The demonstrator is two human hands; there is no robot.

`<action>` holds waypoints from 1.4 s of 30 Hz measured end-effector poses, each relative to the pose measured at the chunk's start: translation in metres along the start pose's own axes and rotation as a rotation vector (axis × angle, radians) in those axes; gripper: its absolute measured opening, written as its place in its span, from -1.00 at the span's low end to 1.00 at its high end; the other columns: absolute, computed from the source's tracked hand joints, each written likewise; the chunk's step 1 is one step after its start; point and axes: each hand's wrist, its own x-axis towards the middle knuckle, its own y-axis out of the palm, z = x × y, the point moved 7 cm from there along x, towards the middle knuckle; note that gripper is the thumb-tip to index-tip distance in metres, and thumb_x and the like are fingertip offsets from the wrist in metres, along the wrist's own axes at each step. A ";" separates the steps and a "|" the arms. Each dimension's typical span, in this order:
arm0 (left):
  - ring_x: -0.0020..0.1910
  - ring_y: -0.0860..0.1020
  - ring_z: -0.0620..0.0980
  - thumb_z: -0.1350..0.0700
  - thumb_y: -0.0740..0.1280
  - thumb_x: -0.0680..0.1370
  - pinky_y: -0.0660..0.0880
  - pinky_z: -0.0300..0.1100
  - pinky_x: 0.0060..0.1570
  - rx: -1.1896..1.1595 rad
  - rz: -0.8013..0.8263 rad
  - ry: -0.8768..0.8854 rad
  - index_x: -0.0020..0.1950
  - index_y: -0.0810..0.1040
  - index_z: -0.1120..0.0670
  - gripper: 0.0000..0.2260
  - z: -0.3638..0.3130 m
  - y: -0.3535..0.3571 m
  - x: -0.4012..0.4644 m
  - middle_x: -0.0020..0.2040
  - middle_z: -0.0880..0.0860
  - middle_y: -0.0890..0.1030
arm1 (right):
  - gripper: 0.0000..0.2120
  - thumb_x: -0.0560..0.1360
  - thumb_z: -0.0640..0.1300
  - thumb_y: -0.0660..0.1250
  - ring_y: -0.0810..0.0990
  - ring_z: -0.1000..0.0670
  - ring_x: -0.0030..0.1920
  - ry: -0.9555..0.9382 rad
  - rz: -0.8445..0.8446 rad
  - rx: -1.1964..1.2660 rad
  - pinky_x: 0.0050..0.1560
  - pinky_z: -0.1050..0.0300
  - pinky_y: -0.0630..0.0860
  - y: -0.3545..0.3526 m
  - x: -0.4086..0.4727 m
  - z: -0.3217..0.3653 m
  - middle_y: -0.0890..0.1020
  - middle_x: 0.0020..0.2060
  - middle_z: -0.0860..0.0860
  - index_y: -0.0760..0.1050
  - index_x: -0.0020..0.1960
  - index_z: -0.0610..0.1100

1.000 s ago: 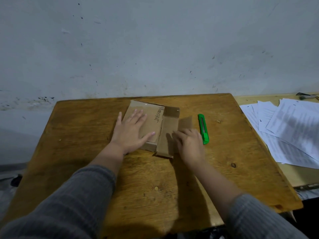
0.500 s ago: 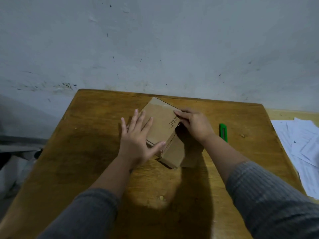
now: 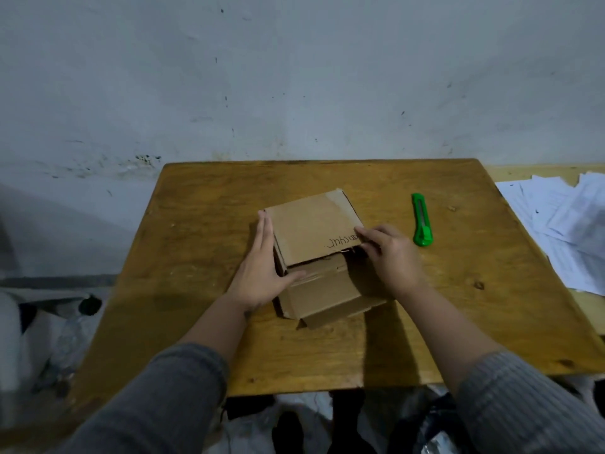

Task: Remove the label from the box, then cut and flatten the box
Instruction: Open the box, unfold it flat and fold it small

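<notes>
A brown cardboard box (image 3: 314, 231), partly collapsed with loose flaps, lies at the middle of the wooden table (image 3: 203, 224). Handwriting shows on its top panel near the right edge. My left hand (image 3: 262, 273) presses flat against the box's left side, thumb across the front fold. My right hand (image 3: 389, 253) grips the top panel's right front corner by the writing. A green utility knife (image 3: 421, 221) lies on the table right of the box, apart from both hands.
Loose white printed papers (image 3: 563, 224) are spread over a lighter surface at the right. A pale wall rises behind the table. Dark bags and clutter lie on the floor below the table's near edge and to the left.
The box has been turned and its top panel folded over, so it now lies squarer to me. My left hand went from the top to the left side; my right hand shifted to the front right corner.
</notes>
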 end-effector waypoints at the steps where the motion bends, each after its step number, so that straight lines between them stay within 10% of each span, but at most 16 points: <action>1: 0.47 -0.10 -0.20 -0.20 0.48 0.34 0.08 -0.06 0.43 0.002 0.002 0.020 0.50 -0.44 -0.05 0.17 0.000 -0.001 -0.004 0.52 -0.14 -0.39 | -0.70 0.48 -0.19 0.35 0.60 -0.05 -0.08 0.001 -0.006 -0.008 -0.09 0.05 0.57 0.000 -0.008 0.002 0.61 0.01 -0.04 0.56 0.21 -0.11; 9: 0.53 0.08 -0.03 -0.27 0.48 0.31 0.28 0.00 0.40 0.039 0.083 0.072 0.44 -0.50 -0.16 0.20 0.008 -0.002 -0.019 0.53 -0.18 -0.26 | -0.76 0.51 -0.16 0.32 0.59 -0.08 0.12 -0.020 -0.182 -0.074 0.09 -0.03 0.57 -0.032 -0.025 0.024 0.63 0.13 -0.06 0.60 0.15 -0.10; 16: 0.50 0.22 0.04 -0.21 0.52 0.30 0.30 0.16 0.39 0.026 0.070 0.087 0.45 -0.46 -0.22 0.19 0.005 -0.002 -0.019 0.57 -0.09 0.06 | -0.85 0.51 -0.20 0.33 0.63 0.03 -0.09 0.285 -0.367 0.402 -0.17 0.25 0.56 -0.051 -0.007 0.027 0.62 -0.05 0.02 0.46 0.07 -0.11; 19: 0.51 0.18 0.07 -0.21 0.51 0.30 0.30 0.19 0.39 0.027 0.077 0.069 0.44 -0.45 -0.26 0.17 0.007 -0.001 -0.016 0.58 -0.14 -0.02 | -0.85 0.48 -0.22 0.37 0.62 0.04 -0.15 0.234 -0.514 0.417 -0.13 0.07 0.63 -0.060 0.004 0.031 0.61 -0.12 0.04 0.54 0.05 -0.16; 24: 0.54 0.06 -0.07 -0.19 0.47 0.36 0.20 0.12 0.46 0.062 0.085 0.069 0.51 -0.34 -0.21 0.07 0.004 -0.001 -0.011 0.54 -0.25 -0.27 | -0.45 0.50 -0.30 0.30 0.52 0.09 0.16 0.141 -0.286 0.327 0.17 0.27 0.45 -0.045 0.034 0.040 0.56 0.20 0.01 0.30 0.44 -0.01; 30: 0.54 -0.04 -0.12 -0.21 0.35 0.47 0.15 0.09 0.48 0.029 0.060 0.043 0.51 -0.38 -0.12 -0.03 -0.003 0.001 -0.006 0.54 -0.18 -0.30 | -0.58 0.58 -0.25 0.19 0.57 -0.03 -0.20 0.258 -0.227 0.267 -0.34 0.22 0.31 -0.042 0.066 0.024 0.57 -0.18 -0.03 0.27 0.39 0.01; 42: 0.54 0.09 -0.10 -0.19 0.29 0.51 0.43 -0.17 0.29 0.014 -0.127 0.158 0.56 -0.24 -0.07 -0.15 -0.019 0.013 -0.001 0.57 -0.18 -0.17 | -0.48 0.58 -0.25 0.15 0.44 0.07 -0.35 0.301 -0.032 0.183 -0.35 0.23 0.34 0.013 0.119 -0.004 0.52 -0.26 0.03 0.22 0.46 0.14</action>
